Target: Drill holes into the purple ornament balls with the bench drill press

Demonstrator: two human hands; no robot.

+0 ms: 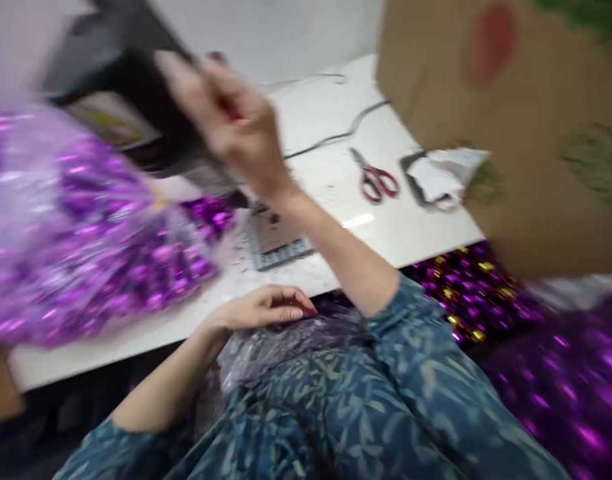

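My left hand is at the table's front edge, over a crinkled clear plastic bag in my lap. Its fingers are curled, with thumb and fingertips close together on the plastic; a small red spot shows at the tips. Raised over the table, my right hand is smeared by motion, close to a black machine. Something red shows among its bent fingers, but I cannot make out whether it holds anything. Beneath my right forearm lies a grey-blue tray or flat device, partly hidden.
Purple shiny tinsel in a clear bag covers the table's left. Red-handled scissors, a black cable and crumpled white paper lie on the white table. A cardboard box stands right, above purple and gold tinsel.
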